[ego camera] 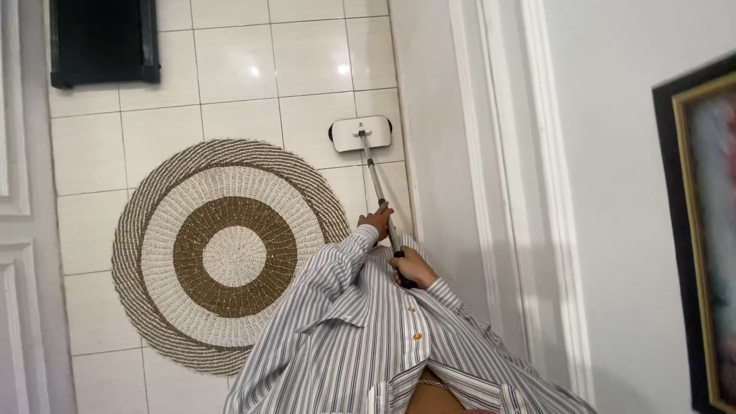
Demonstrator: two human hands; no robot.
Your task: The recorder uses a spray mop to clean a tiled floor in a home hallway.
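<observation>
One flat mop (368, 153), one of its kind. White rectangular head (360, 133) lies flat on the tiled floor (230, 69), close to the white wall (429, 115) on the right. Its metal pole (373, 175) runs from the middle of the head back up toward the person, slightly tilted.

Two hands, both on the pole. Left hand (377, 220) is higher up along the pole as seen here, nearer the mop head, fingers curled shut around the shaft. Right hand (412, 267) sits lower, nearer the body, closed around the dark grip end (404, 280) of the pole. Neither is spread open; both are clamped on the mop. The two are near each other on the shaft, not touching.

One round woven rug (230, 253), concentric rings of brown and cream, lies on the floor left of the hands. Mop head is off the rug, just beyond its upper right edge, on bare tile.

One striped shirt (345, 337), grey and white, with orange buttons, two clearly seen; sleeves reach to both wrists.

One dark rectangular object (103, 42) at top left, on the floor or against it, can't tell what it is. One framed picture (701, 230) on the wall at far right, dark frame with gold inner edge, partly cut off. One white door frame (514, 192) with mouldings between wall and picture. White panelled surface (15, 230) along the left edge.
</observation>
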